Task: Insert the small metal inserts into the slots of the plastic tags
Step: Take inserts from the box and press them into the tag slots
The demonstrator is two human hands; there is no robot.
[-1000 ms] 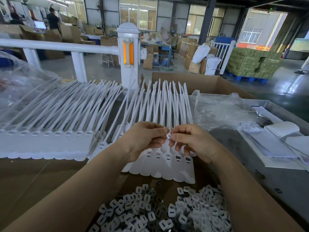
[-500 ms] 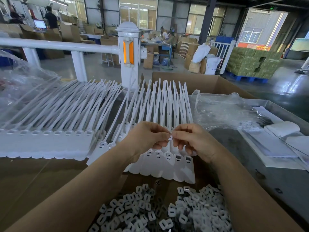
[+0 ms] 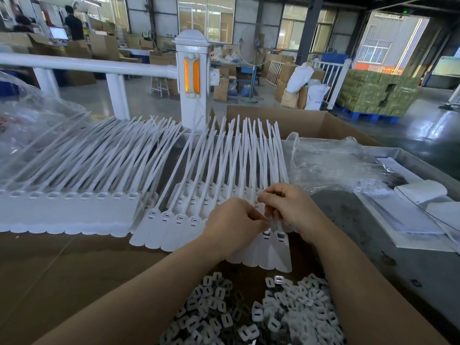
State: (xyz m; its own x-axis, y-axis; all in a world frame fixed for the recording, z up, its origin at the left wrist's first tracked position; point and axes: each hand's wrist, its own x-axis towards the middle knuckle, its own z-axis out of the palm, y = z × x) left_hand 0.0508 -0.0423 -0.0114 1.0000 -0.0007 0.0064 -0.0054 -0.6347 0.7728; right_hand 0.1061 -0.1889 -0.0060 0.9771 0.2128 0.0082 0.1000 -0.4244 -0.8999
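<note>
White plastic tags (image 3: 271, 250) lying fanned at frame centre, we are curling our left hand (image 3: 232, 226) and right hand (image 3: 290, 207) over them, fingertips pinched together, insert unseen, metal inserts (image 3: 261, 312) heaped lower centre.

A brown cardboard sheet (image 3: 62, 265) covers the near tabletop; a crumpled clear plastic bag (image 3: 331, 163) lies to the right, another clear bag (image 3: 27, 113) at far left; white papers (image 3: 410, 217) rest on the grey metal tabletop (image 3: 368, 235) at right; an open cardboard box (image 3: 308, 125) stands behind; a white railing post (image 3: 191, 78) carries 2 orange reflectors, joined to a white rail (image 3: 84, 66); beyond, a pedestal fan (image 3: 250, 52), white sacks (image 3: 302, 75), green cartons stacked on a blue pallet (image 3: 373, 93); a person (image 3: 73, 26) in dark clothing stands far off beside a lit monitor (image 3: 58, 33).
</note>
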